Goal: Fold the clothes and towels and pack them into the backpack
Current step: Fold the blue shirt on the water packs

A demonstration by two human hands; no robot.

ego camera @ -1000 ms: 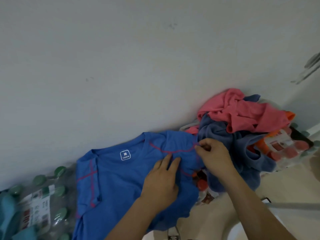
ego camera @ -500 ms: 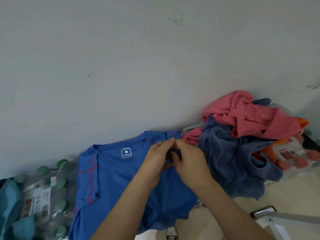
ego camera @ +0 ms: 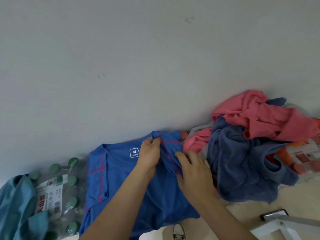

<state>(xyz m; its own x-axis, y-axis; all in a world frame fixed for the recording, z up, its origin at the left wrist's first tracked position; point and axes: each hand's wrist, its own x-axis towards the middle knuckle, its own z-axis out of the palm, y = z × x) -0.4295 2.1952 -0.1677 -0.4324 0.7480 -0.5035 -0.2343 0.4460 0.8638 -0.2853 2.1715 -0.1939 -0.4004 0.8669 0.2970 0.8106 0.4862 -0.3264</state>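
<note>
Only one view here: a wide-angle head cam looking forward and down, close above the blue short-sleeved knit T-shirt (ego camera: 124, 187), which sits low centre. It's rolled a bit, so the foot of the plain pale grey wall (ego camera: 121, 58) slants up rightward.

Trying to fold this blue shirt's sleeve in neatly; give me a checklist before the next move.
1. Left hand grips the sleeve at the shoulder: ok.
2. Right hand rests on the sleeve's lower edge: ok.
3. Opposite sleeve of the blue shirt folded in: ok.
4. Pink cloth clear of the shirt: not ok, it lies against that side.
5. Backpack in reach: cannot tell, not in view.
</note>
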